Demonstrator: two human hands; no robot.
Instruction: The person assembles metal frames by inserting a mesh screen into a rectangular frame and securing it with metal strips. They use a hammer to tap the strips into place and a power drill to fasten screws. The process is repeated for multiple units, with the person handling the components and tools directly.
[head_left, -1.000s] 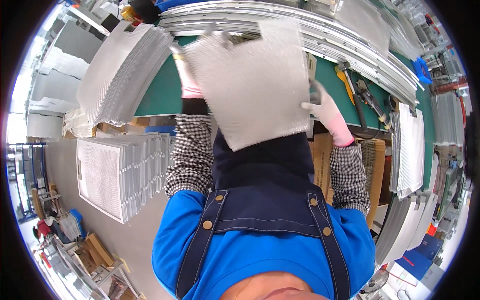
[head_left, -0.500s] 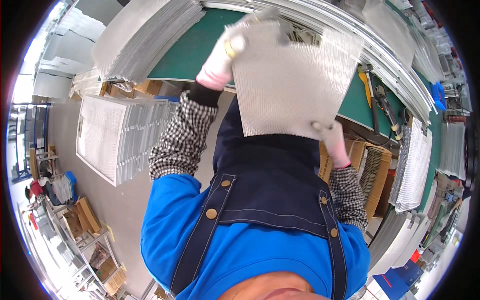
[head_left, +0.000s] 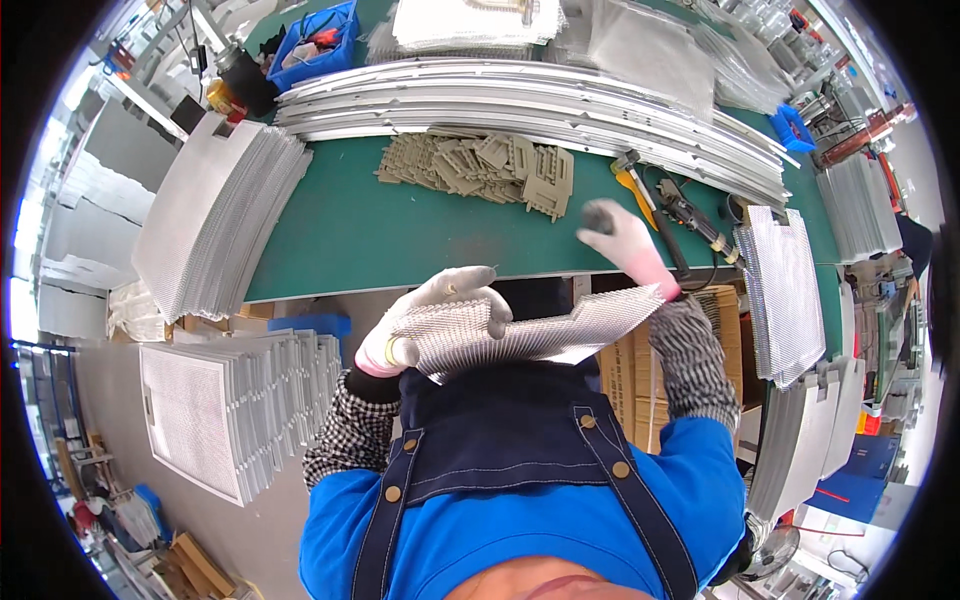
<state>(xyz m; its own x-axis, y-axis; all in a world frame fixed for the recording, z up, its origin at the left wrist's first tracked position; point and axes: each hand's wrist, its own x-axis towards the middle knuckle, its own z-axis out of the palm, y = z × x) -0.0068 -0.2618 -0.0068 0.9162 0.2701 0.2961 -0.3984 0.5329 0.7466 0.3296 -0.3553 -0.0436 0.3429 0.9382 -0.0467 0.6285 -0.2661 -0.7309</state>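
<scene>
My gloved left hand [head_left: 440,315] grips one end of a silvery metal mesh panel [head_left: 545,335], thumb on the near side and fingers over its top edge. The panel is tilted and held in front of my dark overalls, with a notch along its upper edge. My gloved right hand [head_left: 622,238] is off the panel, over the bench's front part. Its dark-tipped fingers are curled and blurred, so whether it holds anything does not show. Just beyond and to its left lies a pile of flat beige plastic pieces [head_left: 470,165].
The green bench [head_left: 350,220] carries long metal profiles [head_left: 520,100] along its back. A hammer [head_left: 650,215] and a power tool [head_left: 700,225] lie at right. Mesh stacks stand at left [head_left: 215,215] and right [head_left: 785,295]; framed panels [head_left: 200,410] are on the floor. An open carton [head_left: 640,385] sits below the bench.
The panel has come down from over the bench to my waist and tipped flatter. My right hand has let go of it and moved forward over the bench. The view has shifted, showing more bench.
</scene>
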